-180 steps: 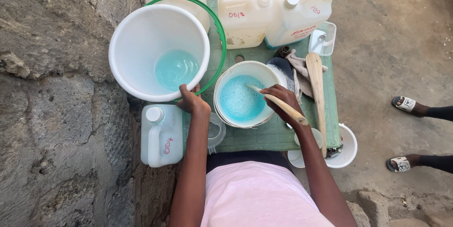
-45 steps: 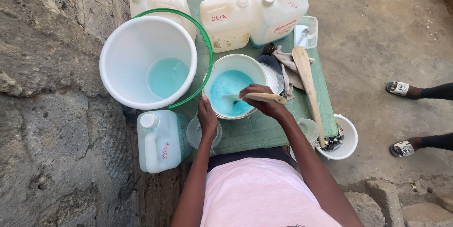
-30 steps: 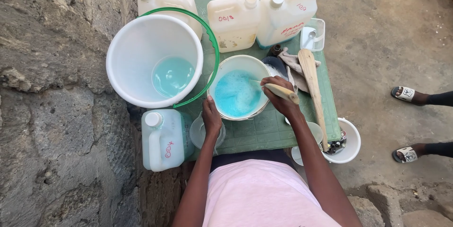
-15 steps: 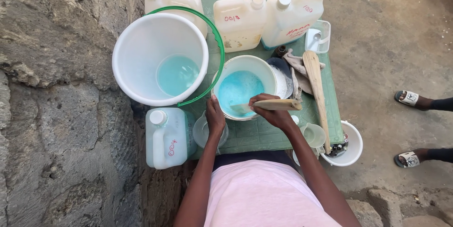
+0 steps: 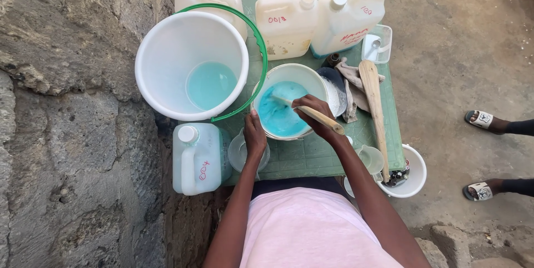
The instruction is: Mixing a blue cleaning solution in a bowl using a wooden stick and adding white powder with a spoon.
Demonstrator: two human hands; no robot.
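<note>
A small white bucket (image 5: pixel 315 74) with blue liquid stands on the green table (image 5: pixel 311 154) in front of me. My right hand (image 5: pixel 315 113) grips a wooden stick (image 5: pixel 322 117) whose far end dips into the blue liquid. My left hand (image 5: pixel 255 134) rests on the near left rim of that bucket, fingers closed over the edge. A large white bucket (image 5: pixel 161 51) with a green handle and a little blue liquid sits to the left.
Three white jerrycans (image 5: pixel 289 23) stand at the table's far side, another jerrycan (image 5: pixel 196 158) at the near left. A long wooden paddle (image 5: pixel 374 106), cloth and a clear tub lie right. A small white bowl (image 5: pixel 414 176) sits near right. Another person's sandalled feet (image 5: pixel 484 120) are at right. Stone wall left.
My right hand has been moving the stick around inside the small bucket of blue liquid. My left hand stays on the bucket's rim. The camera view shifts slightly.
</note>
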